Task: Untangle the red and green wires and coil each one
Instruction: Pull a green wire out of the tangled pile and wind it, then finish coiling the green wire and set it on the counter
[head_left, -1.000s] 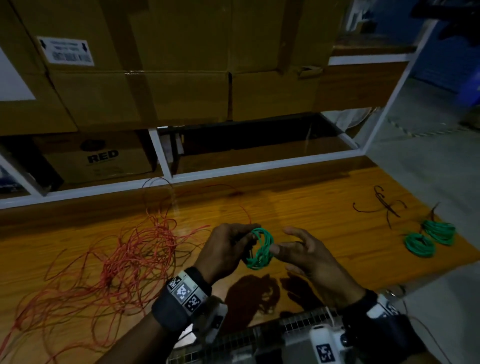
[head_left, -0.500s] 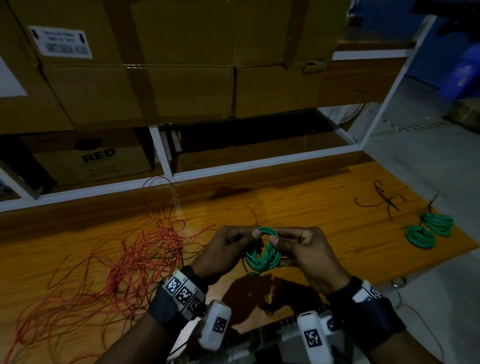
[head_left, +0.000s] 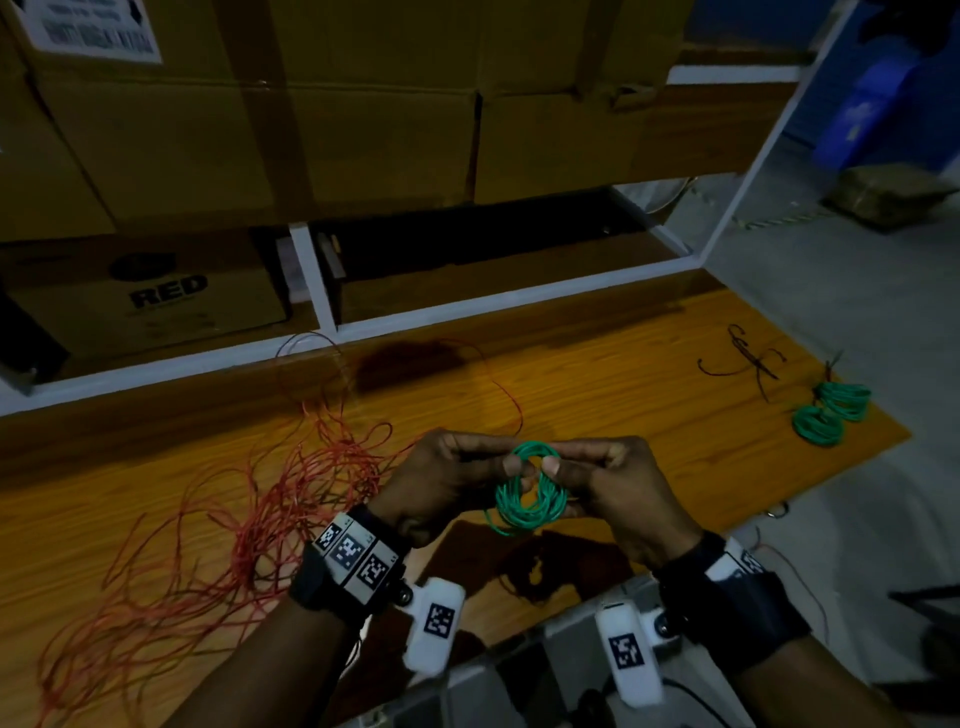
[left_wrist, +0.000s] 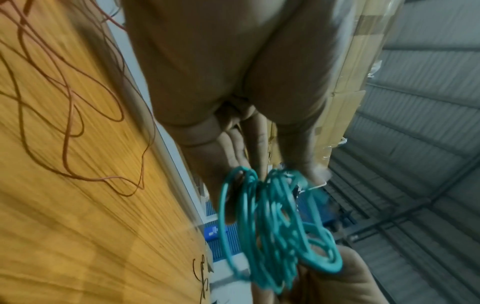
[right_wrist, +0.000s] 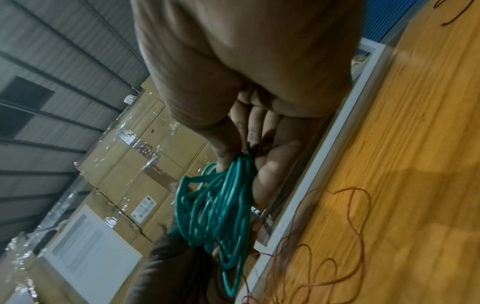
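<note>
"RED" printed on cardboard box (head_left: 150, 301) on lower shelf; other labels too blurred to read.

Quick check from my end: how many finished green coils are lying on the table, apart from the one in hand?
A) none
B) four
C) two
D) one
C: two green coils lie side by side near the table's far right edge, while a third green coil is held between the left hand and the right hand.
</note>
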